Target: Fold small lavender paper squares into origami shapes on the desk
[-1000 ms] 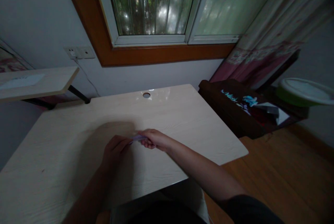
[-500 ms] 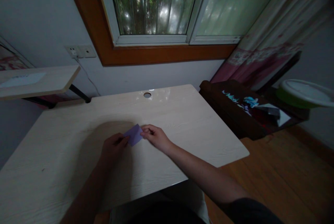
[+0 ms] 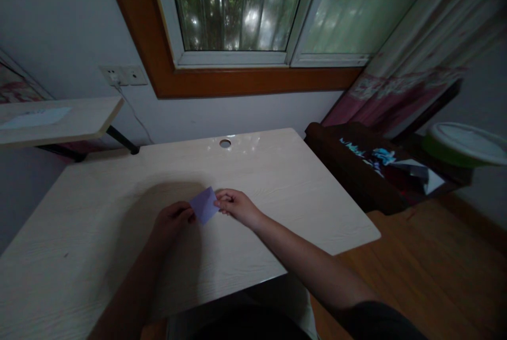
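Observation:
A small purple sheet of paper [image 3: 203,205] is held just above the pale wooden desk [image 3: 119,255], near its middle. My left hand [image 3: 171,220] pinches the sheet's left edge with curled fingers. My right hand [image 3: 236,207] pinches its right edge, fingers closed. The sheet faces up towards me, tilted a little. Both forearms reach in from the bottom of the view.
The desk has a round cable hole [image 3: 225,143] near its far edge, below a window [image 3: 237,7]. A raised shelf [image 3: 55,121] sticks out at the left. A dark cabinet [image 3: 356,171] with clutter stands to the right, beside a curtain [image 3: 412,65]. Wooden floor [image 3: 435,266] lies right of the desk.
The purple sheet was edge-on and nearly hidden between my hands; it has turned flat and its face shows. Both hands shifted slightly away from me.

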### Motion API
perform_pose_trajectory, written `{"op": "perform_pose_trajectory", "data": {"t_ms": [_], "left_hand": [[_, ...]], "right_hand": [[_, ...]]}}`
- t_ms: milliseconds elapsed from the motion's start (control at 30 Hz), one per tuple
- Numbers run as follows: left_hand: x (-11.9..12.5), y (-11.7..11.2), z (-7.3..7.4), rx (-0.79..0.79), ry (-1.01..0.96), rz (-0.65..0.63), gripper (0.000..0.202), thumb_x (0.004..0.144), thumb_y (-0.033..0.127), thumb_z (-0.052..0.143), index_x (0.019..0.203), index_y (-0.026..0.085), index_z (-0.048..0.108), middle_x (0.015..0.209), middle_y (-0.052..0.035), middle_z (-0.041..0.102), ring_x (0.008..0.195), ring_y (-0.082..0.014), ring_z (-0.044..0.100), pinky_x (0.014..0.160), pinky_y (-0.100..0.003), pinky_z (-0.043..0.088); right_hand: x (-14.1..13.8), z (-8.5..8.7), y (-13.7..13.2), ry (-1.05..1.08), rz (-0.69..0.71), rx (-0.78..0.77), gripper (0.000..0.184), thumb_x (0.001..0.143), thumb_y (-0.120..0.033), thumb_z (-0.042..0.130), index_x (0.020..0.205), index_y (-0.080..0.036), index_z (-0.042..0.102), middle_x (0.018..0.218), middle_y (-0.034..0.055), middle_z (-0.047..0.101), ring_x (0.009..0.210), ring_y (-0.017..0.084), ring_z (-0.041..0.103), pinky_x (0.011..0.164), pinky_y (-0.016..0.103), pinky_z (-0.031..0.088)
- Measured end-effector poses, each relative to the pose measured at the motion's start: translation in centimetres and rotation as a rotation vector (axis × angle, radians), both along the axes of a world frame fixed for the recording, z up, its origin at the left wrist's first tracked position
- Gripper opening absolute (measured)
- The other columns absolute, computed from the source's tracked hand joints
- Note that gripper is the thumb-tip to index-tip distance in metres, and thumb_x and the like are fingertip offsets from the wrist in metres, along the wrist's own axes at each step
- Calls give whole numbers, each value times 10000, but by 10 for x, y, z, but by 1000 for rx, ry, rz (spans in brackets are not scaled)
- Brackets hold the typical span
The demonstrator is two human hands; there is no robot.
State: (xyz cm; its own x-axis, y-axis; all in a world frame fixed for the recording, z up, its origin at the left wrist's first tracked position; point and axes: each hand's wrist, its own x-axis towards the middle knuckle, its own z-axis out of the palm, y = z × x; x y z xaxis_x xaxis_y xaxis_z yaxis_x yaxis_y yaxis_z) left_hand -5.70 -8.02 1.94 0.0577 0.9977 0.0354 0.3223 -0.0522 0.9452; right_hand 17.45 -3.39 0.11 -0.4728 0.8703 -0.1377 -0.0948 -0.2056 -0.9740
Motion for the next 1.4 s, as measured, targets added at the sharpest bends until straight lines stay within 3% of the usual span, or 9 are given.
{"op": "perform_pose_trajectory", "data": {"t_ms": [400,533,700,900,1100,1267,1400], "left_hand": [[4,1,4,-26,-55,-32,222,766,363,670,679,159,657,638,-13,639,631,-151,605,634,-244,484],[5,1,2,-46,-64,-13,210,759,368,699,737,159,691,692,-27,680,672,-164,635,670,-256,505],[3,1,-3,-59,-49,24,255,751,396,737,866,170,718,804,-43,726,746,-182,674,725,-273,525],[3,2,-10,-7,-5,-1,232,760,396,736,839,180,705,798,-24,719,746,-171,665,709,-256,517],[4,1,-12,30,82,-51,189,770,366,736,826,192,689,783,-7,707,726,-161,651,693,-247,504],[5,0,-5,72,122,-131,179,840,377,669,847,199,687,823,-15,709,767,-165,654,743,-258,500],[6,-1,1,127,136,-174,272,955,378,485,904,191,676,855,-39,696,810,-167,648,775,-269,490]], "right_hand": [[2,-2,0,87,5,76,434,752,-381,783,1131,-220,647,684,-47,604,570,79,538,549,210,389],[-1,-6,-3,104,-3,141,352,779,-379,765,1068,-212,652,690,-47,597,583,80,550,561,209,414],[-5,-2,-8,18,75,224,243,836,-383,704,974,-183,690,739,-9,636,649,98,578,647,239,472],[-7,6,-8,-163,60,319,269,879,-420,644,996,-187,708,698,-11,627,606,99,531,598,224,419],[-11,11,-9,-313,22,449,275,880,-454,644,932,-200,732,819,0,681,678,110,553,645,226,406],[-13,17,-9,-326,-10,505,232,886,-421,654,905,-199,719,887,12,687,825,137,610,782,242,438],[-12,17,-9,-322,-24,569,200,865,-396,691,902,-201,709,922,29,650,886,149,604,828,261,450]]}}
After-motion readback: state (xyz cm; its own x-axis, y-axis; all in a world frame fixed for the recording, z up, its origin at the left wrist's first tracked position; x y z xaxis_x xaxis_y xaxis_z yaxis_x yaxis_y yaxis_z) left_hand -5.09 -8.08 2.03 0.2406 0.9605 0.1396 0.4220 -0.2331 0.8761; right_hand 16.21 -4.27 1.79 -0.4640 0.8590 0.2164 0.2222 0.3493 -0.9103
